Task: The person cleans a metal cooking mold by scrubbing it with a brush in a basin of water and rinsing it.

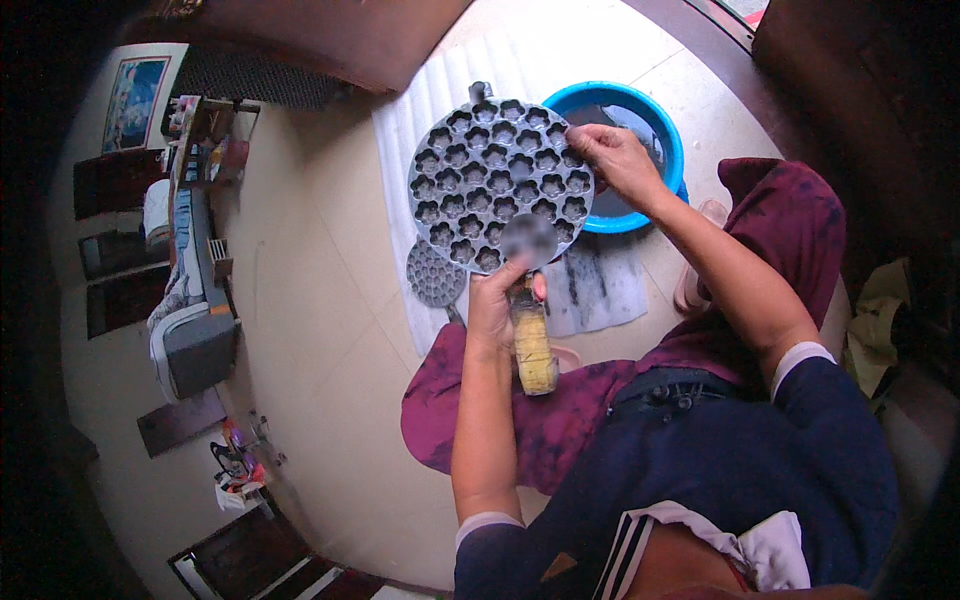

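A round grey metal mould pan [500, 182] with several flower-shaped cavities is held up in front of me. My left hand [499, 296] grips it at its near edge, beside the handle [535, 345], which is wrapped in yellowish material under clear tape. At the pan's upper right rim my right hand [611, 159] pinches the edge between thumb and fingers. A blurred patch covers part of the pan near my left thumb. Beneath and to the right of the pan stands a blue plastic basin [679, 161] with dark water.
White foam sheeting [397, 165] with dark smudges lies on the tiled floor. A smaller round mould pan [435, 277] rests on it at the left. Pink footwear [694, 289] is at the right. A grey sofa [196, 345] stands far left, and a brown furniture panel [300, 34] at the top.
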Action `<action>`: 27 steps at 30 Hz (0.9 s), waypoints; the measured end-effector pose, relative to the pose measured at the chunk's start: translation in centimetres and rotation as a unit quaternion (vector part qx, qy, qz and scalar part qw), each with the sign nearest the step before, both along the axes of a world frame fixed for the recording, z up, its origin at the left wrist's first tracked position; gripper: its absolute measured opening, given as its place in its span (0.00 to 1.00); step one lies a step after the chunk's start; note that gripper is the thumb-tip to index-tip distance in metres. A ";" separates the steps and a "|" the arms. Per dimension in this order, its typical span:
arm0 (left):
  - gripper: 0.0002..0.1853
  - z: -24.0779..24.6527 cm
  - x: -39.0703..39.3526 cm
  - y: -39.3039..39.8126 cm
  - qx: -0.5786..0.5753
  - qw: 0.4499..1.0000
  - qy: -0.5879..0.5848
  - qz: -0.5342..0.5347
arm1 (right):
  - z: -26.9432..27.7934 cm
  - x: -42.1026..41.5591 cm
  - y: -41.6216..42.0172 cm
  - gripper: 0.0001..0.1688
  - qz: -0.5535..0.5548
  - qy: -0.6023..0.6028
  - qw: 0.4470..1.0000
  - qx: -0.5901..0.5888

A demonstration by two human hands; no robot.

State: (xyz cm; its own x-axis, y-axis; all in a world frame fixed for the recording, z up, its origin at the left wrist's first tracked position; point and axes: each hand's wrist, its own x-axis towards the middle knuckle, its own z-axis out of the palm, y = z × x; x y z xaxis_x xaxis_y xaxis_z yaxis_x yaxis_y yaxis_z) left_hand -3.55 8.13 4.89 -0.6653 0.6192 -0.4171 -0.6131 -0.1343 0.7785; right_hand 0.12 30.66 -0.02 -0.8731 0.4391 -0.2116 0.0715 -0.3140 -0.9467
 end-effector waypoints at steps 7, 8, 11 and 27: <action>0.15 1.0 0.3 0.3 -0.036 0.999 0.016 0.016 | 0.2 -0.3 0.0 0.24 -0.012 -0.031 0.998 -0.053; 0.15 1.3 0.2 0.4 -0.047 0.999 0.011 0.020 | -1.2 -0.5 0.3 0.22 -0.004 -0.027 0.997 -0.078; 0.14 1.2 0.1 0.5 -0.131 0.990 0.000 0.041 | -4.6 -0.9 0.8 0.16 -0.041 -0.036 0.996 -0.071; 0.18 -1.0 -2.6 -0.5 -0.311 0.941 -0.129 -0.026 | -20.6 -3.0 3.2 0.37 0.278 -0.340 0.701 0.561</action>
State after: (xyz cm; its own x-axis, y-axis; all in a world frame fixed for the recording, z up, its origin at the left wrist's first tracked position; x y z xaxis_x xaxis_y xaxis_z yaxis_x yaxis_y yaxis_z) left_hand -6.14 7.66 3.84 -0.4681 0.2310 -0.8529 -0.7858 0.3326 0.5214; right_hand -2.86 33.87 -20.62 -0.8400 0.2939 -0.4561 0.4425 0.8575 -0.2625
